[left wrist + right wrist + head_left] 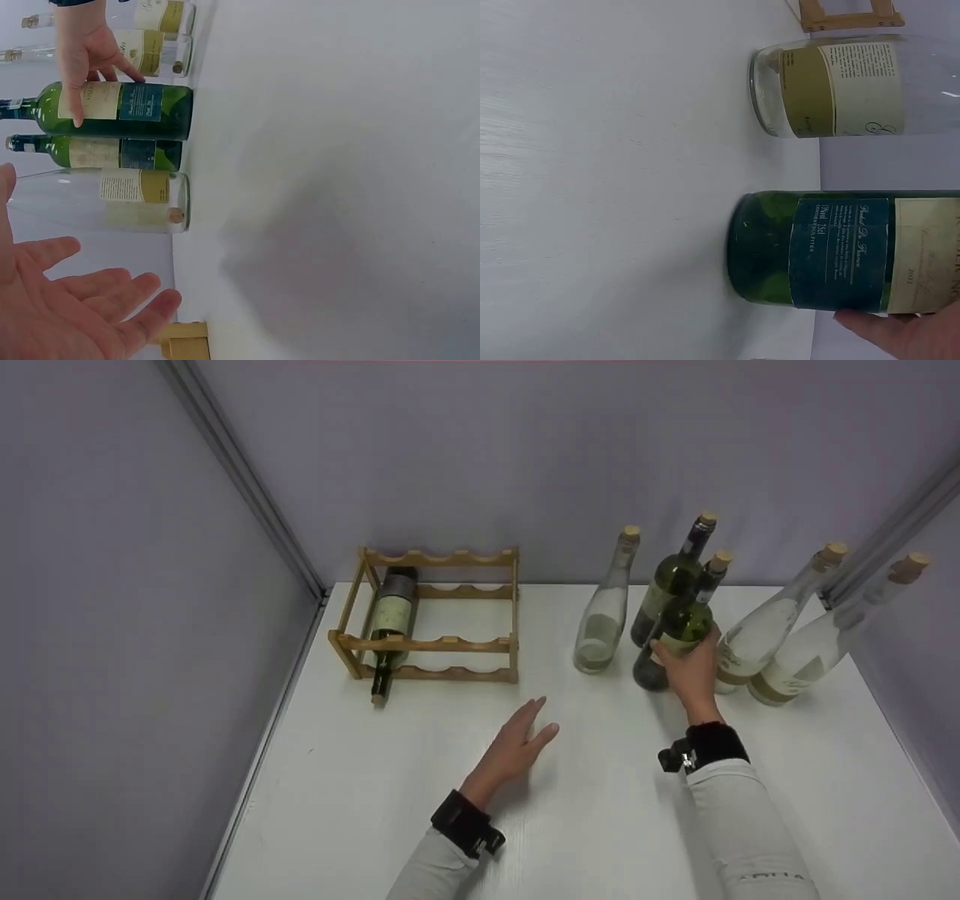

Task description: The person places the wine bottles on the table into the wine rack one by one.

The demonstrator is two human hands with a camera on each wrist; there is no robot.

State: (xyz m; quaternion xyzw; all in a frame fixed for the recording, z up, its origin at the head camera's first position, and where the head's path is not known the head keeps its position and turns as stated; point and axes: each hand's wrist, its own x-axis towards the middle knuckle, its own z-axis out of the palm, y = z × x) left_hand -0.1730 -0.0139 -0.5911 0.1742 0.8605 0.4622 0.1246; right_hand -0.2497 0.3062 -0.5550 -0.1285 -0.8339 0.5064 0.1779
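My right hand (691, 671) grips a corked green wine bottle (688, 619) by its body, thumb on one side and fingers on the other. The bottle is upright; its cream and dark teal labels show in the right wrist view. I cannot tell whether its base touches the table. Just behind it stands a second green wine bottle (672, 577). My left hand (512, 750) hovers over the table with fingers extended and holds nothing. A wooden wine rack (448, 644) stands beyond it, with a green wine bottle (391, 615) lying in its leftmost slot, neck toward me.
A clear corked bottle (602, 619) stands left of the green pair. Two more clear bottles, one nearer (765, 634) and one farther right (802, 664), stand beside my right hand. Grey panels (570, 457) enclose the white table (360, 795) at the back and sides.
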